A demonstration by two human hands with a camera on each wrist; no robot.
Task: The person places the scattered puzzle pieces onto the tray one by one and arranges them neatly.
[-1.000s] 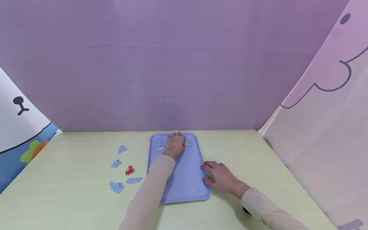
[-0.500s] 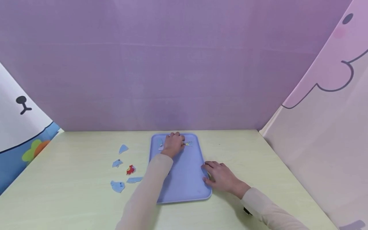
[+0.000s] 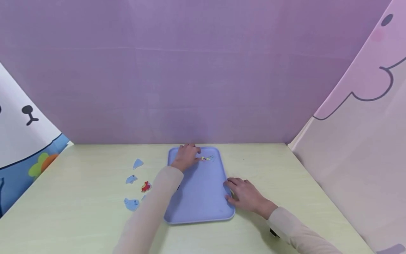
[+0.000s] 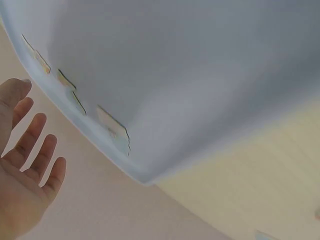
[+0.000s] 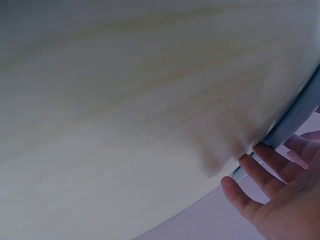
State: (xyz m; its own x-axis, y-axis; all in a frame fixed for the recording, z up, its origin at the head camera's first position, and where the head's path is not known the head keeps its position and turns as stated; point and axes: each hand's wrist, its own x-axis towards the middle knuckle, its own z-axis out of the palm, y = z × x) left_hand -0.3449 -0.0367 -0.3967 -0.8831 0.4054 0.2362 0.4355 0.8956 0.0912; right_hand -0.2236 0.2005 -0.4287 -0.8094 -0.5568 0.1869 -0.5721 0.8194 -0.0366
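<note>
A pale blue-violet tray (image 3: 200, 201) lies lengthwise on the table. Over its far left end is my left hand (image 3: 186, 157), fingers spread and the thumb apart, nothing held between them. Beside the thumb, small flat printed pieces (image 3: 207, 158) lie at the tray's far end. The left wrist view shows another flat piece (image 4: 114, 127) nearer the tray's corner; in the head view my left hand hides it. At the tray's right edge rests my right hand (image 3: 248, 197), its loosely bent fingers (image 5: 260, 175) touching beside the rim.
Left of the tray lie irregular light blue pieces (image 3: 131, 204) and a red piece (image 3: 146, 186). My left sleeve partly covers one blue piece (image 3: 143, 197). A purple cloth wall (image 3: 190, 88) rises behind the table. A small black object (image 3: 274, 233) shows under the right sleeve.
My left hand has shifted left along the tray's far end, and its fingers have spread. The left sleeve covers more of one blue piece. My right hand stays at the rim.
</note>
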